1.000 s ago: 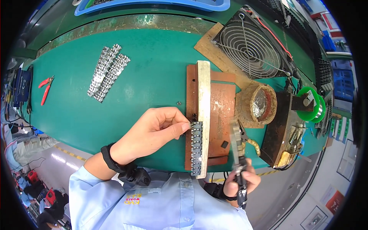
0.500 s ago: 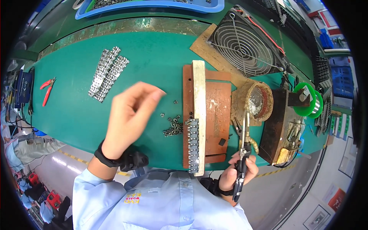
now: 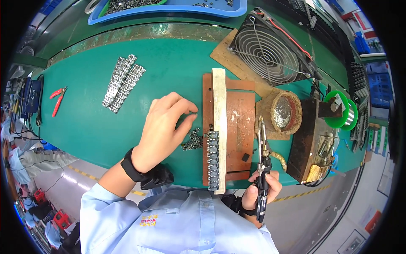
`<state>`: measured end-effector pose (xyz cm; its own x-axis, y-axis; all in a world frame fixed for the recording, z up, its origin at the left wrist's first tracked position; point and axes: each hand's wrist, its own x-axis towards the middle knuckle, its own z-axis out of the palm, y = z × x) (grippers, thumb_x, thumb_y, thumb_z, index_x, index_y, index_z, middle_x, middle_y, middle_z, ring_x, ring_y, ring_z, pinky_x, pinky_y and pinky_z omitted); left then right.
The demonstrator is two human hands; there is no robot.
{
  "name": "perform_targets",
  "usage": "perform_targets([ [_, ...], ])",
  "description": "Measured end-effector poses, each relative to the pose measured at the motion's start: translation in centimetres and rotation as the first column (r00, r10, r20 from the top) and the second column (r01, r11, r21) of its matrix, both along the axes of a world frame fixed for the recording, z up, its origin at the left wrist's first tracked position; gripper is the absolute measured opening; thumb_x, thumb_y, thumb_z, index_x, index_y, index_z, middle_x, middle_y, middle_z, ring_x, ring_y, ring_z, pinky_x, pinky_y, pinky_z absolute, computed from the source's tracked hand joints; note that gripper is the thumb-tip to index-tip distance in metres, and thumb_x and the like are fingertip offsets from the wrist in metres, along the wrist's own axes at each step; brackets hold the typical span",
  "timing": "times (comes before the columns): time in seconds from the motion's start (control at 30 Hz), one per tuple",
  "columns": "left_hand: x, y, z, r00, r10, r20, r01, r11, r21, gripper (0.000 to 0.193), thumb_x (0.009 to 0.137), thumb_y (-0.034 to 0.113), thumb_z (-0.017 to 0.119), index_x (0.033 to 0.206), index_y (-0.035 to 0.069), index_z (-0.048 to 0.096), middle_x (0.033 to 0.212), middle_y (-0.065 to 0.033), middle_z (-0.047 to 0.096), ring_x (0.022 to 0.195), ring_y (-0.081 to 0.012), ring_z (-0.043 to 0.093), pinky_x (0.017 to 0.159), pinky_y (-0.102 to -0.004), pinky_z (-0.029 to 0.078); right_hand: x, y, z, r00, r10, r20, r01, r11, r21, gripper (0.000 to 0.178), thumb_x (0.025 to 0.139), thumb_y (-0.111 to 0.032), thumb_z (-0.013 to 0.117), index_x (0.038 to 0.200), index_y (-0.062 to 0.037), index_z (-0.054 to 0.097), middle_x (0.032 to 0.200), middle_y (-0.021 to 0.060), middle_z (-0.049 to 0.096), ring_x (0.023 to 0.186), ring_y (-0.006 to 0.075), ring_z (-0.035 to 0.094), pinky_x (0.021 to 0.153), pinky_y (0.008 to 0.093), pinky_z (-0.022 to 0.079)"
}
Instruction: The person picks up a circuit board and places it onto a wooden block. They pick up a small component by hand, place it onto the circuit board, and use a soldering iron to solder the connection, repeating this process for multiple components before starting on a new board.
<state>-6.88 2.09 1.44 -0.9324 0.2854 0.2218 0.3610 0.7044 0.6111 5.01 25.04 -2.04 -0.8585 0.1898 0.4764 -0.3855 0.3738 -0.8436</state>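
My left hand (image 3: 167,125) is over the green mat, thumb and forefinger closing on a small metal part (image 3: 194,113). Just below those fingertips lies a loose pile of similar small shiny parts (image 3: 193,141). My right hand (image 3: 266,186) is wrapped round the black handle of a soldering iron (image 3: 263,158), its tip pointing away from me beside the round solder pot (image 3: 282,112). Between the hands, a pale bar (image 3: 219,97) stands on a reddish-brown board (image 3: 241,122). A row of small dark components (image 3: 213,161) lines the near left side of the bar.
Two strips of metal parts (image 3: 123,84) and red-handled pliers (image 3: 58,100) lie to the left. A fan with a wire guard (image 3: 268,51) stands at the back right, near a green solder spool (image 3: 338,109). A blue tray (image 3: 177,10) sits along the far edge.
My left hand has moved right and its fingers have come together at a loose part. The soldering iron has shifted slightly left, its tip now clear of the pot's front.
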Motion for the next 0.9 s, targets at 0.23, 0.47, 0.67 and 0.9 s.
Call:
perform_targets([
  [0.23, 1.3, 0.0, 0.3, 0.963, -0.027, 0.27, -0.099, 0.892, 0.442, 0.014, 0.075, -0.001, 0.062, 0.085, 0.003, 0.053, 0.072, -0.0043, 0.058, 0.057, -0.0096, 0.055, 0.049, -0.0236, 0.041, -0.1, 0.1, 0.1, 0.999, 0.01, 0.04, -0.01, 1.0, 0.023, 0.042, 0.078, -0.029, 0.062, 0.107, -0.0065, 0.042, 0.075, 0.0102, 0.046, 0.063, 0.0156, 0.046, 0.055, 0.0253, 0.039],
  [0.47, 2.6, -0.4, 1.2, 0.746, -0.25, 0.618, -0.249, 0.756, 0.606, 0.012, 0.079, -0.003, 0.06, 0.085, 0.002, 0.05, 0.071, -0.002, 0.057, 0.055, -0.0043, 0.053, 0.049, -0.0202, 0.043, 0.0, 0.4, 0.2, 0.998, 0.026, 0.061, -0.03, 0.998, 0.064, 0.041, 0.078, -0.026, 0.062, 0.107, -0.0061, 0.042, 0.077, 0.01, 0.047, 0.065, 0.0153, 0.046, 0.056, 0.0252, 0.039],
  [0.67, 3.6, 0.3, 1.6, 0.663, -0.309, 0.682, -0.394, 0.631, 0.668, 0.01, 0.081, -0.001, 0.058, 0.087, 0.001, 0.051, 0.075, -0.0022, 0.057, 0.061, -0.0057, 0.054, 0.052, -0.0202, 0.047, -0.1, 0.4, 0.4, 0.997, 0.052, 0.052, -0.055, 0.996, 0.077, 0.039, 0.078, -0.023, 0.063, 0.106, -0.0049, 0.042, 0.077, 0.0094, 0.048, 0.065, 0.0148, 0.046, 0.057, 0.0252, 0.039],
  [0.9, 3.6, 0.2, 1.9, 0.59, -0.328, 0.738, -0.454, 0.621, 0.639, 0.009, 0.085, 0.004, 0.055, 0.092, 0.0, 0.051, 0.082, -0.0042, 0.059, 0.065, -0.0072, 0.055, 0.057, -0.0219, 0.048, -0.2, 0.5, 0.5, 0.996, 0.073, 0.042, -0.076, 0.993, 0.085, 0.038, 0.078, -0.021, 0.062, 0.105, -0.0042, 0.042, 0.077, 0.0091, 0.049, 0.066, 0.0148, 0.046, 0.057, 0.0251, 0.039],
])
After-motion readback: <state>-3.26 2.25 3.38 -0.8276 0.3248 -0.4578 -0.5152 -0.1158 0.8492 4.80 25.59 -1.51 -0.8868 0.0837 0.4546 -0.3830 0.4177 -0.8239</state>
